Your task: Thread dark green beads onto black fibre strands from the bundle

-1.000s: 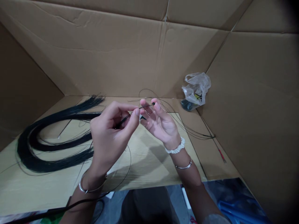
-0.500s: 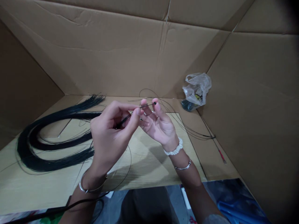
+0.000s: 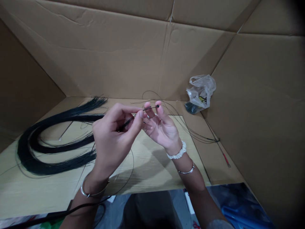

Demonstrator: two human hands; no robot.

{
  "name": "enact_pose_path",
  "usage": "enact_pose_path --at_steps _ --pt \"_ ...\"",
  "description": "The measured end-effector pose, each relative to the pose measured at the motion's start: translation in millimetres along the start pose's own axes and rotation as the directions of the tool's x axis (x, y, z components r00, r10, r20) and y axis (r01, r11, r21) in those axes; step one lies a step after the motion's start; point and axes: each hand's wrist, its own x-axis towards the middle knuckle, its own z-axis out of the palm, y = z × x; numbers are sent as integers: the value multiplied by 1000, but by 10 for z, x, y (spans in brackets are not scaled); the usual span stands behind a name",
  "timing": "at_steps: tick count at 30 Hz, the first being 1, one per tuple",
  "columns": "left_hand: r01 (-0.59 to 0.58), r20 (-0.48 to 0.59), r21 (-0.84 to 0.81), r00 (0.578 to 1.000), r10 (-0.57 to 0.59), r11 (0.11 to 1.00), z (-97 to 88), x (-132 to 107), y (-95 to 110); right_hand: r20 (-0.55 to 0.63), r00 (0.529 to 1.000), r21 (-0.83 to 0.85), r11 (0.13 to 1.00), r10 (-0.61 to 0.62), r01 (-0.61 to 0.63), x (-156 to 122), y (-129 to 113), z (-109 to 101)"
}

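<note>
My left hand [image 3: 114, 130] is closed, with thumb and forefinger pinching a thin dark wire [image 3: 149, 108]. More of the dark strand runs back under its curled fingers, partly hidden. At the wire's far end sits a small round black piece [image 3: 157, 106], pinched between the thumb and a fingertip of my right hand [image 3: 164, 132]. The other right fingers are loosely bent, palm turned up. A large bundle of thin black strands [image 3: 26, 149] lies bent in curves on the board beside my left hand, partly hidden behind it.
Both hands are above a pale wooden board [image 3: 152, 171]. Cardboard walls [image 3: 114, 57] rise behind and at the sides. Loops of thin wire [image 3: 197, 137] lie on the right, near a red-tipped thin rod [image 3: 226, 159]. A clear plastic bag [image 3: 202, 89] stands at the back right corner.
</note>
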Motion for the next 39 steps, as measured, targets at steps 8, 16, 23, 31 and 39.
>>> enact_pose_path --at_steps 8,16,23,31,39 --pt "12 -1 10 1000 -12 1000 -5 -4 16 -51 999 -55 998 -17 14 -19 -6 23" --pt "18 -16 6 1000 -18 1000 12 -3 32 -15 1000 -46 999 -8 7 6 1 2" --pt "20 -3 10 1000 -20 1000 -5 -5 2 -57 998 -69 998 -7 3 -15 -11 33" --pt "36 -11 -1 999 -36 999 2 -1 18 -5 1000 -38 999 6 -7 14 -4 -2" --pt "29 -13 -9 999 -29 1000 10 4 23 -33 999 -59 998 3 -5 17 5 -1"
